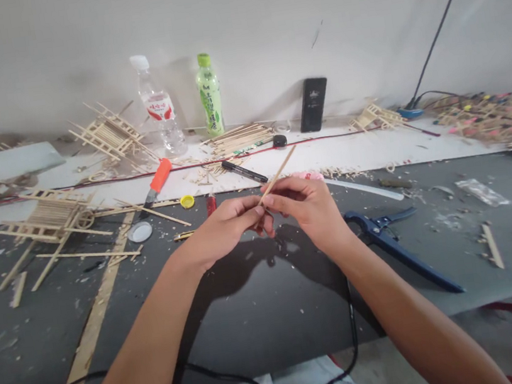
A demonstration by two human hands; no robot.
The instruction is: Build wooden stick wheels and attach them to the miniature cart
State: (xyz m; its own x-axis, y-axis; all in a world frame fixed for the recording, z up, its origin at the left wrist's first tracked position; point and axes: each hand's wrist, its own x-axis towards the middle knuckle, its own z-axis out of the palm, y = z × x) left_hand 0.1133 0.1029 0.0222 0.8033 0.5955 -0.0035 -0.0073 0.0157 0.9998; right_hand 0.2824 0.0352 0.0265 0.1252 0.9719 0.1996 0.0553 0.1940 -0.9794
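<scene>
Just above the dark table, a thin wooden stick (283,166) slants up and to the right between my two hands. The fingers of my left hand (230,227) are pinched round its lower end. My right hand (308,207) touches my left and also grips the stick near that end with thumb and forefinger. Right of my right hand lies a blue cutter tool (400,248). A red lighter (211,204) lies behind my left hand, and a black marker (244,172) is further back.
Wooden cart models (52,217) stand at the left. Two bottles (209,100) and a phone (313,104) stand by the wall. An orange-handled knife (160,177) lies left of centre. A black cable (239,379) crosses the front edge.
</scene>
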